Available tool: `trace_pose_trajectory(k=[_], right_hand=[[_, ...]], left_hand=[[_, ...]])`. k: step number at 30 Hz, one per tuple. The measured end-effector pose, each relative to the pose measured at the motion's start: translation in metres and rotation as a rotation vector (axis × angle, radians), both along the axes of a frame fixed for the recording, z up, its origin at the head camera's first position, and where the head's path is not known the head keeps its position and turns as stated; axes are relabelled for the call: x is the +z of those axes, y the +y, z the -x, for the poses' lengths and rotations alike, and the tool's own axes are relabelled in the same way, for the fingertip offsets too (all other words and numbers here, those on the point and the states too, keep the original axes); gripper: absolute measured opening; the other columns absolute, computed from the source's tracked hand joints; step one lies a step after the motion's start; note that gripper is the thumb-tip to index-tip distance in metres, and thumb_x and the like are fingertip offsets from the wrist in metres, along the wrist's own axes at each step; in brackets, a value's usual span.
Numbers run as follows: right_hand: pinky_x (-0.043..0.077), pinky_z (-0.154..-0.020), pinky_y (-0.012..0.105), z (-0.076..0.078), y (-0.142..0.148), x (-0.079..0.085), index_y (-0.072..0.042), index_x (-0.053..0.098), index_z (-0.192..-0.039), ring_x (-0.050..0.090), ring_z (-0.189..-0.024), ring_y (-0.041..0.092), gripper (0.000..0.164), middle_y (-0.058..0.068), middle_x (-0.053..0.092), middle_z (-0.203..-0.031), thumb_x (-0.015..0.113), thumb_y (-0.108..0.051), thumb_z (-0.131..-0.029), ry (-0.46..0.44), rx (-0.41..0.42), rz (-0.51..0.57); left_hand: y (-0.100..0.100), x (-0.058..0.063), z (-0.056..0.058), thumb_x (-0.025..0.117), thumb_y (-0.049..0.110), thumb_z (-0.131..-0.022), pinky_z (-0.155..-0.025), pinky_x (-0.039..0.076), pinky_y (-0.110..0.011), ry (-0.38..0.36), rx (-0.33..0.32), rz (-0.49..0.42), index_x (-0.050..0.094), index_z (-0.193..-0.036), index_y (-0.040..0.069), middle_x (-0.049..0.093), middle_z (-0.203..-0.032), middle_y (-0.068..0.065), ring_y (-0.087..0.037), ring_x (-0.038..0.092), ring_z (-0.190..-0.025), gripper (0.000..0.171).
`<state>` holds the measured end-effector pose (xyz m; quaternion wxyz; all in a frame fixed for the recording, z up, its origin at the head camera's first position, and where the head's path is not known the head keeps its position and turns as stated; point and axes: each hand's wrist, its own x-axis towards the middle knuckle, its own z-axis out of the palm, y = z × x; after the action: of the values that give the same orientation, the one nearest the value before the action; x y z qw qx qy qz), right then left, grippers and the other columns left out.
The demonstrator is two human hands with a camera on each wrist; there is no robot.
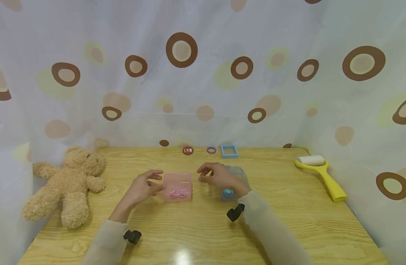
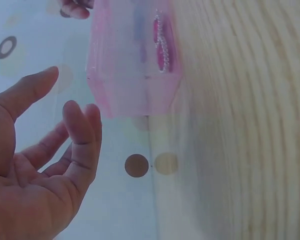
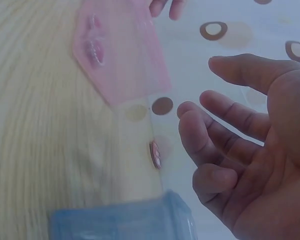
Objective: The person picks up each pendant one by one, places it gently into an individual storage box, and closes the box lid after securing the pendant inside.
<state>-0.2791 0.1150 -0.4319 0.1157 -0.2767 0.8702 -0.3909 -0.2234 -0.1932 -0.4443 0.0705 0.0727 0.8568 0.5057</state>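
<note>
A translucent pink box (image 1: 177, 178) stands on the table between the two hands. Inside it, low down, is a pink piece (image 1: 178, 193) with two ovals and beaded rims, shaped like small glasses. My left hand (image 1: 142, 187) hovers at the box's left side, fingers loosely bent, nothing in its grasp; the left wrist view shows a gap between fingers and box. To the right of the box hangs my right hand (image 1: 221, 176), also holding nothing, fingers relaxed. Partly hidden behind that hand and wrist is a translucent blue-grey box (image 1: 243, 179) with a turquoise round piece (image 1: 227, 192).
Along the back edge lie a red round badge-like piece (image 1: 188, 150), a purple ring (image 1: 211, 150) and a light blue square frame (image 1: 230, 156). A teddy bear (image 1: 70, 184) lies at the left, a yellow-handled roller (image 1: 327, 178) at the right. A spotted curtain (image 1: 203, 92) encloses the table.
</note>
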Motion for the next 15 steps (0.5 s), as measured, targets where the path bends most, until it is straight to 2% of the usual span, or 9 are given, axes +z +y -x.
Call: trace_pose_trajectory(k=[4, 8, 11, 15], right_hand=[[0.058, -0.073, 0.037, 0.003, 0.013, 0.002, -0.018, 0.067, -0.119, 0.067, -0.081, 0.029, 0.023, 0.002, 0.067, -0.105, 0.064, -0.029, -0.098, -0.032, -0.048, 0.008], [0.055, -0.072, 0.031, 0.006, 0.028, 0.007, -0.022, 0.068, -0.118, 0.066, -0.081, 0.023, 0.023, -0.001, 0.067, -0.105, 0.063, -0.032, -0.098, -0.018, -0.086, -0.017], [0.057, -0.076, 0.035, 0.007, 0.037, 0.010, -0.021, 0.067, -0.119, 0.067, -0.084, 0.023, 0.023, 0.001, 0.068, -0.107, 0.063, -0.032, -0.099, -0.017, -0.092, -0.006], [0.058, -0.082, 0.046, 0.010, 0.051, 0.010, -0.014, 0.066, -0.120, 0.068, -0.090, 0.032, 0.026, 0.008, 0.067, -0.109, 0.062, -0.029, -0.100, -0.043, -0.099, 0.041]], left_hand=[[0.005, 0.006, 0.001, 0.071, 0.018, -0.093, -0.075, 0.060, -0.033, 0.030, 0.023, 0.007, 0.052, -0.143, 0.010, 0.059, -0.134, -0.018, -0.024, 0.066, -0.104, 0.054], [0.015, 0.013, 0.001, 0.071, 0.019, -0.094, -0.076, 0.061, -0.034, 0.044, 0.040, -0.028, 0.055, -0.140, 0.009, 0.061, -0.132, -0.019, -0.026, 0.067, -0.105, 0.050], [0.025, 0.014, 0.003, 0.071, 0.020, -0.094, -0.077, 0.062, -0.035, 0.043, 0.052, -0.056, 0.057, -0.138, 0.009, 0.062, -0.130, -0.019, -0.027, 0.067, -0.105, 0.047], [0.040, 0.014, 0.004, 0.072, 0.018, -0.093, -0.077, 0.062, -0.035, 0.037, 0.058, -0.077, 0.059, -0.136, 0.009, 0.063, -0.129, -0.017, -0.027, 0.068, -0.106, 0.046]])
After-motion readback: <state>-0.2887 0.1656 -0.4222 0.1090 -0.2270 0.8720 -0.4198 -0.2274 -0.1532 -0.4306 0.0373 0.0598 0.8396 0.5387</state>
